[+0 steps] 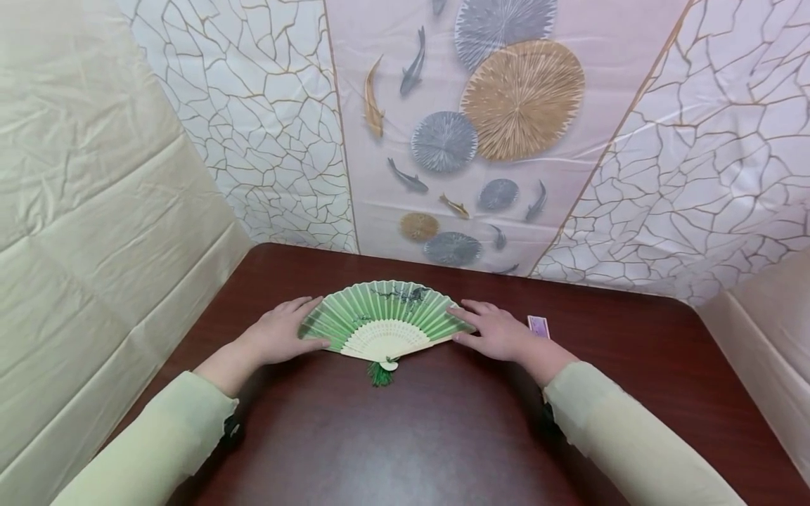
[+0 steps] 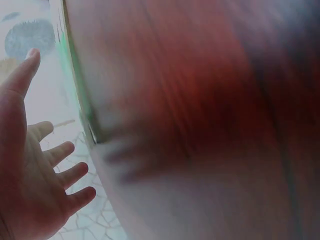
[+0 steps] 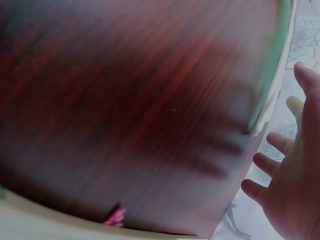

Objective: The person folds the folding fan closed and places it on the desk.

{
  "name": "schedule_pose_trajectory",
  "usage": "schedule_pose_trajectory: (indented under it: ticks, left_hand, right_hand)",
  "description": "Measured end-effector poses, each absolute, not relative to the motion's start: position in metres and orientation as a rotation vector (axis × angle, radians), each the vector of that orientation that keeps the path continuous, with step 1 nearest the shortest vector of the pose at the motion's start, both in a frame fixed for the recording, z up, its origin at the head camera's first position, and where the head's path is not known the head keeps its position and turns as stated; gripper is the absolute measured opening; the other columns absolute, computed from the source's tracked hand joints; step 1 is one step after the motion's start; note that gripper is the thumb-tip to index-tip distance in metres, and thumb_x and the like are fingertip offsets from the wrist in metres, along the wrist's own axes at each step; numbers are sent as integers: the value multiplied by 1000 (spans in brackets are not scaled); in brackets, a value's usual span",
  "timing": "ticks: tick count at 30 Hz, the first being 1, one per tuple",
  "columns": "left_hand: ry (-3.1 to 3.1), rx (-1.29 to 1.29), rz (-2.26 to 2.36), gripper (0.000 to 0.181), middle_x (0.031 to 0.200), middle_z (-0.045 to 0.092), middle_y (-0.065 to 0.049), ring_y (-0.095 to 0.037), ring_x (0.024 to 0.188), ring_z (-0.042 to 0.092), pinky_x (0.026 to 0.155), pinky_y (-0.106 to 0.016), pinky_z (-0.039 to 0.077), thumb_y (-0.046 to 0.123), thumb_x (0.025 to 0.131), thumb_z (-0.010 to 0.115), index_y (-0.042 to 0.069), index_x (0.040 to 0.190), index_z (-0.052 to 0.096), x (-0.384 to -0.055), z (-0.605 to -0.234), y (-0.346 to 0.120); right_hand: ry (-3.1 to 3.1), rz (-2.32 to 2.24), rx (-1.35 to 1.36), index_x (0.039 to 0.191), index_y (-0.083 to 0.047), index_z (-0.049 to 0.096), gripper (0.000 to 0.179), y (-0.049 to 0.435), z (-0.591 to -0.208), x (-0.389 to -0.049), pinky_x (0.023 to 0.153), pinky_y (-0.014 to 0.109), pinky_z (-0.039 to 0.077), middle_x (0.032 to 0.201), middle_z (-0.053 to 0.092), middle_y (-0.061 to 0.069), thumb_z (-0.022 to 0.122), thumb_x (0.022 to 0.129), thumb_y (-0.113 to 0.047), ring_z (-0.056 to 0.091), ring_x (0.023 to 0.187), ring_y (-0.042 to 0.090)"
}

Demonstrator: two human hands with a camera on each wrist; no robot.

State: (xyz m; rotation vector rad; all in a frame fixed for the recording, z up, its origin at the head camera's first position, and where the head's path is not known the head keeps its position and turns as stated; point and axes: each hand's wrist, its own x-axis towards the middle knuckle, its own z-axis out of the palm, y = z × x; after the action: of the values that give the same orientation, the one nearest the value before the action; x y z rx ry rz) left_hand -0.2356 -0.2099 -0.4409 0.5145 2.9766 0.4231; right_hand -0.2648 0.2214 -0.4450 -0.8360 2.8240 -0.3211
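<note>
A green folding fan (image 1: 380,302) lies spread on the table, with pale ribs, a dark branch pattern and a green tassel (image 1: 380,374) toward me. My left hand (image 1: 278,334) is at its left end and my right hand (image 1: 496,332) at its right end, fingers extended and spread. In the left wrist view the fan shows edge-on as a thin green strip (image 2: 76,75), with the left hand (image 2: 35,170) apart from it. The right wrist view likewise has a gap between the right hand (image 3: 295,175) and the fan's green edge (image 3: 272,70).
The dark red-brown table (image 1: 392,436) has rounded back corners. A small purple-and-white item (image 1: 539,326) lies just behind the right hand. Patterned cloth (image 1: 285,126) with fish and lily pads hangs at the back, and plain beige cloth (image 1: 95,176) on the left.
</note>
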Motion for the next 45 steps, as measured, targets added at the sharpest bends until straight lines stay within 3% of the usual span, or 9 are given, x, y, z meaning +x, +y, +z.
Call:
schedule_pose_trajectory:
  ticks: [11, 23, 45]
  left_hand:
    - [2949, 425, 368, 98, 156, 32, -22, -44, 143, 27, 110, -65, 28, 72, 83, 61, 12, 156, 32, -249, -455, -234]
    - [2894, 479, 295, 94, 158, 27, -24, -49, 143, 22, 110, -66, 27, 73, 85, 58, 14, 155, 36, -255, -459, -241]
    - [2836, 423, 360, 97, 160, 17, -25, -52, 143, 13, 111, -69, 19, 73, 83, 59, 16, 157, 31, -254, -456, -241]
  right_hand:
    - [2783, -329, -719, 154, -30, 37, 65, 221, -446, -274, 110, 68, 23, 159, 29, 18, 48, 98, -61, 22, 145, 43]
    - [2845, -274, -786, 150, -29, 45, 59, 219, -450, -272, 104, 69, 31, 154, 37, 17, 50, 98, -57, 29, 141, 43]
    - [2859, -198, -801, 150, -34, 45, 62, 218, -459, -279, 104, 68, 32, 154, 36, 15, 44, 96, -66, 30, 140, 40]
